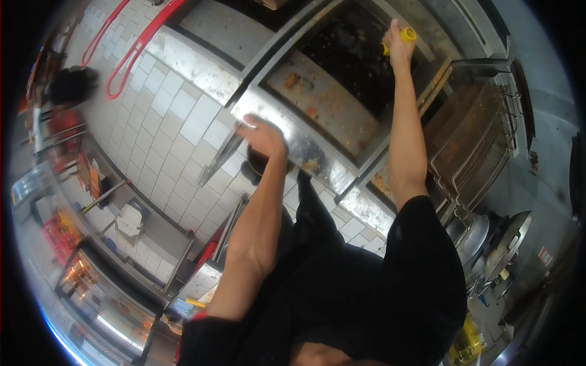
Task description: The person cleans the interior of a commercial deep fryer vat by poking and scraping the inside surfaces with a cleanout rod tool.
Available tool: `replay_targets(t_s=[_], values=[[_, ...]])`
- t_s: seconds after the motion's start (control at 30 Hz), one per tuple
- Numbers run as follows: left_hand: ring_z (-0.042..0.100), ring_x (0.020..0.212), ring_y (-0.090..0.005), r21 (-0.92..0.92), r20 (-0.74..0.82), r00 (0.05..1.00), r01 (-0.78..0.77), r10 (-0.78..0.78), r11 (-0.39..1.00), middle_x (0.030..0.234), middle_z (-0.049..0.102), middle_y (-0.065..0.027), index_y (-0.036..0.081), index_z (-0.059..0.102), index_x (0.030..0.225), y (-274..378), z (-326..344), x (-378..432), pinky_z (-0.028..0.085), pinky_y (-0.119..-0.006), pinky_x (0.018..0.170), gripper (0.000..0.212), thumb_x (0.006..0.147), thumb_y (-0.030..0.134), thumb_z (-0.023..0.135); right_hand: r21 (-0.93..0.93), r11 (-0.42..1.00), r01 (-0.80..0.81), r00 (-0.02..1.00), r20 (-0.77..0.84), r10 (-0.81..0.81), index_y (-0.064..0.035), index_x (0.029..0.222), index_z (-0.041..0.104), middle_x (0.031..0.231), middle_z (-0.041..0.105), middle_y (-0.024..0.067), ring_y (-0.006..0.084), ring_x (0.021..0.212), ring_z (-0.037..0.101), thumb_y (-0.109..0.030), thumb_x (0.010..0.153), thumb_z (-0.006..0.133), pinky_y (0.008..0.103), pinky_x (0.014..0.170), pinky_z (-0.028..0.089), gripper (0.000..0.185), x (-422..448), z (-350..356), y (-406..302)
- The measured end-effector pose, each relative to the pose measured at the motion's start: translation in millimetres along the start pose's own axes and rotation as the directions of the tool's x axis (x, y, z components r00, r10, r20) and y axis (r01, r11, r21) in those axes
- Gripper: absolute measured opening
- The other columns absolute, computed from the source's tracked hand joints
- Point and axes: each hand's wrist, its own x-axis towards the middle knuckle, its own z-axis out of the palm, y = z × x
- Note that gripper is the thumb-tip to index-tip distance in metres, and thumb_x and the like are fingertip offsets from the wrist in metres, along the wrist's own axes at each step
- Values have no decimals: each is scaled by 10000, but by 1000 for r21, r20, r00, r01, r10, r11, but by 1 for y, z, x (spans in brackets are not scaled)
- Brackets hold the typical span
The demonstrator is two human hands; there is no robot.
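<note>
A yellow cylindrical handle [408, 34] is gripped in my right hand [401, 45], above the back right of a deep fryer with dark oil [350, 57]. What the handle belongs to is hidden. My left hand [263, 137] is at the fryer's metal front edge [293, 130], fingers spread. A flat, thin metal piece [220, 154] extends from beside its fingers over the tiled floor; whether the hand holds it cannot be told. Brown crumbs [291, 81] lie on the fryer's sloping metal plate [320, 100]. A dark round container [257, 161] is partly hidden below my left wrist.
Wire fry baskets [476, 155] stand on the right, with pans [474, 235] nearer me. Red-handled tools [137, 50] reach over the white floor tiles [162, 132] at upper left. A metal counter [155, 238] and a lit food display [110, 302] are at lower left.
</note>
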Motion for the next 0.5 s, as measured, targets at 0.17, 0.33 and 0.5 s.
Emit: replay_targets(t_s=[0.17, 0.33, 0.5], values=[[463, 1299, -471, 16, -13, 1000, 29, -28, 999, 1411, 408, -382, -170, 287, 1415, -6, -6, -3, 372, -475, 1100, 808, 1039, 546, 279, 110, 993, -52, 998, -16, 54, -128, 712, 450, 567, 392, -53, 54, 459, 343, -224, 994, 649, 248, 450, 260, 359, -11, 1, -14], [505, 1279, -467, -12, -46, 999, 11, -12, 1000, 1427, 469, -311, -14, 311, 1480, 10, -9, -5, 363, -492, 1105, 715, 1035, 546, 305, -139, 985, -107, 981, 147, 127, -136, 740, 454, 561, 395, -66, 54, 438, 352, -222, 977, 674, 233, 429, 252, 335, -17, 44, -10], [521, 1260, -475, -9, 10, 1000, 25, -25, 1000, 1404, 495, -306, 7, 316, 1484, 6, -8, -12, 376, -500, 1095, 693, 1035, 536, 310, -142, 988, -60, 988, -149, 38, -126, 682, 445, 542, 415, -36, 85, 427, 366, -270, 992, 642, 270, 422, 300, 395, 14, 15, -18]])
